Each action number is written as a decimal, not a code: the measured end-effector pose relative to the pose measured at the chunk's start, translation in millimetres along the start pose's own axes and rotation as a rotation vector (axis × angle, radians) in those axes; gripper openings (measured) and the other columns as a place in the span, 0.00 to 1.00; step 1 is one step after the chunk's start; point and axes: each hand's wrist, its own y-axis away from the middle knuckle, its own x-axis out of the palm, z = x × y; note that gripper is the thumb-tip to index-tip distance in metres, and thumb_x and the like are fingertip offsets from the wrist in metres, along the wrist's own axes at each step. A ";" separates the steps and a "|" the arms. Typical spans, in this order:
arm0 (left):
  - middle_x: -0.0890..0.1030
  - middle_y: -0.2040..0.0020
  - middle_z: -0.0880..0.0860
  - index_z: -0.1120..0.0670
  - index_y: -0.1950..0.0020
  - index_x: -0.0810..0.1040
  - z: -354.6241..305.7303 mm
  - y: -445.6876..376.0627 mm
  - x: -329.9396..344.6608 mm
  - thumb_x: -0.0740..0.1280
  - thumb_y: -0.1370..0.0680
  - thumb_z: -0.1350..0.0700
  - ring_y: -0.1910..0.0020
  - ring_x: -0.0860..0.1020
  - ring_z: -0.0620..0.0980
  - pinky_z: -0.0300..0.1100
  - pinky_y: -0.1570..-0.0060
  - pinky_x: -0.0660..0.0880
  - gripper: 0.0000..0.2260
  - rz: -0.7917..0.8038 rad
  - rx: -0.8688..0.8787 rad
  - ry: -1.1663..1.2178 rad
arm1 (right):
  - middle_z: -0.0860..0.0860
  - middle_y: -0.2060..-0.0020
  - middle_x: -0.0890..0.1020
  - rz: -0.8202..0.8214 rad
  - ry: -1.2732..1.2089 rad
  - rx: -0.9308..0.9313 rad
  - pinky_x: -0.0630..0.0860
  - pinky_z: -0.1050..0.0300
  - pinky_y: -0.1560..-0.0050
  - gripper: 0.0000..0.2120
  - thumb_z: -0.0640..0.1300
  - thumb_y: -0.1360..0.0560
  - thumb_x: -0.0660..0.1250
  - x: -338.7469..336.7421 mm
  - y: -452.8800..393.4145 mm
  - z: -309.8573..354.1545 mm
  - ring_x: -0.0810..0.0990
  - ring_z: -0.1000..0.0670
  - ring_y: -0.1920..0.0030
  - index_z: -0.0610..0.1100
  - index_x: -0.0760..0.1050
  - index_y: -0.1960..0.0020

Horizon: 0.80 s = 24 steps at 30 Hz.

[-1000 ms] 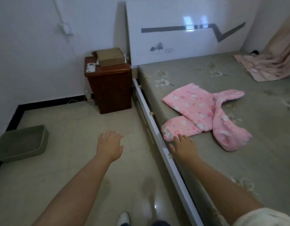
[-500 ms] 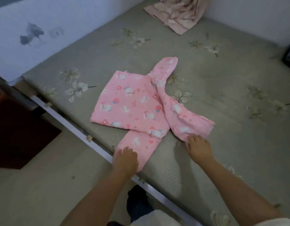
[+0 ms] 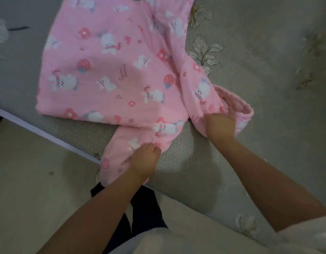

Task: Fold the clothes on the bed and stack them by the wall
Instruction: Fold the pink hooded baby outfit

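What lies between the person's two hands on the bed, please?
In the head view, between the left hand and right hand lies bare grey ribbed mattress, bordered above by the pink bunny-print cotton garment.

garment spread on bed, near sleeve overhanging edge, floor left

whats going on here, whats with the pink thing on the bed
A person leans over the bed with both hands on a pink top printed with bunnies. The left hand pinches the sleeve that hangs over the bed's near edge, and the right hand holds the cuff of the other sleeve. The body of the top lies spread flat and is not yet folded, so the folding looks to be only starting.
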 end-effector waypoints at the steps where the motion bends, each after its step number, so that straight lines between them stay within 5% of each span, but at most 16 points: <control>1: 0.78 0.74 0.56 0.60 0.72 0.79 6.8 4.1 -8.2 0.75 0.50 0.67 0.76 0.78 0.52 0.33 0.83 0.68 0.10 -0.049 -0.012 0.076 | 0.43 0.51 0.81 0.016 -0.016 0.007 0.51 0.48 0.29 0.14 0.41 0.22 0.54 -5.3 -1.4 5.7 0.75 0.43 0.43 0.43 0.77 0.44; 3: 0.80 0.71 0.58 0.62 0.67 0.81 21.8 13.1 -32.4 0.69 0.38 0.66 0.73 0.80 0.53 0.36 0.81 0.72 0.02 -0.168 -0.034 0.184 | 0.43 0.49 0.81 0.060 -0.085 0.034 0.61 0.51 0.35 0.15 0.43 0.21 0.54 -18.3 0.3 16.7 0.76 0.42 0.44 0.43 0.77 0.44; 6: 0.82 0.66 0.61 0.66 0.63 0.81 47.4 25.8 -86.4 0.65 0.32 0.66 0.68 0.82 0.57 0.44 0.71 0.78 0.05 -0.368 -0.165 0.294 | 0.43 0.48 0.80 0.043 -0.247 0.023 0.67 0.52 0.43 0.13 0.40 0.24 0.56 -47.0 11.4 35.3 0.76 0.42 0.45 0.42 0.77 0.44; 11: 0.81 0.63 0.67 0.70 0.59 0.79 91.5 38.8 -190.2 0.65 0.32 0.70 0.64 0.80 0.65 0.57 0.61 0.77 0.06 -0.578 -0.267 0.260 | 0.44 0.56 0.82 -0.247 -0.395 -0.061 0.56 0.56 0.44 0.09 0.37 0.27 0.59 -129.5 34.5 75.1 0.78 0.44 0.53 0.40 0.78 0.54; 19: 0.80 0.52 0.68 0.69 0.51 0.79 163.8 105.6 -343.5 0.57 0.26 0.62 0.51 0.78 0.65 0.46 0.50 0.64 0.14 -0.749 -0.289 0.180 | 0.38 0.49 0.82 -0.469 -1.122 0.091 0.66 0.60 0.51 0.10 0.34 0.26 0.62 -292.4 83.1 114.8 0.78 0.42 0.47 0.34 0.79 0.47; 24: 0.80 0.52 0.68 0.67 0.51 0.79 206.4 130.2 -386.6 0.53 0.28 0.56 0.52 0.77 0.65 0.52 0.52 0.70 0.21 -0.756 -0.345 0.119 | 0.50 0.71 0.74 -0.436 -1.441 0.135 0.65 0.61 0.66 0.10 0.34 0.25 0.62 -349.5 75.3 160.5 0.72 0.50 0.61 0.31 0.78 0.49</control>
